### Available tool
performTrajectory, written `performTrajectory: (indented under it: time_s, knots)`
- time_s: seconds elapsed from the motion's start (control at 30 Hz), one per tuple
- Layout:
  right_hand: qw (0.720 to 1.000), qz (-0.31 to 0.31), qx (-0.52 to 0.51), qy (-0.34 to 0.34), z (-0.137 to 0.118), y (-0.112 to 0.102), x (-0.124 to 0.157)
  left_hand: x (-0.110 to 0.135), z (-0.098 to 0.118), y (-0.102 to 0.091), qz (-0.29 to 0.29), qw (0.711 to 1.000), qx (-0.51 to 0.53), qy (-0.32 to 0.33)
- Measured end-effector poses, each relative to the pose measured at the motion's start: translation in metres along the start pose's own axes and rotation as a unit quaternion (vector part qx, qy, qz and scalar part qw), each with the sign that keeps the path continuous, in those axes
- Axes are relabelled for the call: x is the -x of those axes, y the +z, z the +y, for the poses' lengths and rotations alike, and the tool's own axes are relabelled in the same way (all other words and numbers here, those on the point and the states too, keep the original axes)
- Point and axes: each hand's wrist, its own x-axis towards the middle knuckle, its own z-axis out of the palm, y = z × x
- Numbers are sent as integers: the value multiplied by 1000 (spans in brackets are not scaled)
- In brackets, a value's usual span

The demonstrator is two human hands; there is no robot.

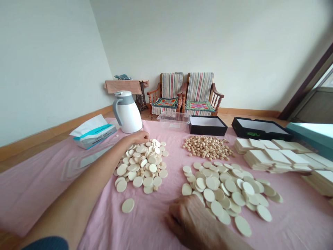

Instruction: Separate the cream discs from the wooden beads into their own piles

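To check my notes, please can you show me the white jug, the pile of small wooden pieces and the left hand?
White jug (128,116): head view, on its body.
Pile of small wooden pieces (207,147): head view, on the pile's middle.
Left hand (137,138): head view, on the hand's back.

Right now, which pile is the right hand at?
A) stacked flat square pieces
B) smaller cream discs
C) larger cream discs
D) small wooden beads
C. The right hand is at the near edge of the larger cream discs, overlapping that pile.
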Motion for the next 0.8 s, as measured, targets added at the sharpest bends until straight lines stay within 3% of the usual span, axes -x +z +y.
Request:
performTrajectory:
  time_s: [0.3, 0.53, 0.63, 0.8]
  knots:
    - [1000, 13, -16, -5, 2, 2, 3, 46, 13, -22, -8, 998, 52, 32]
    - [1000, -11, -19, 10, 1, -1, 3, 74, 33, -21, 9, 987, 136, 85]
    - [1000, -9, -17, 8, 2, -1, 4, 86, 49, -22, 42, 985, 115, 119]
    - [1000, 3, -16, 5, 2, 1, 5, 103, 78, -10, 35, 975, 68, 209]
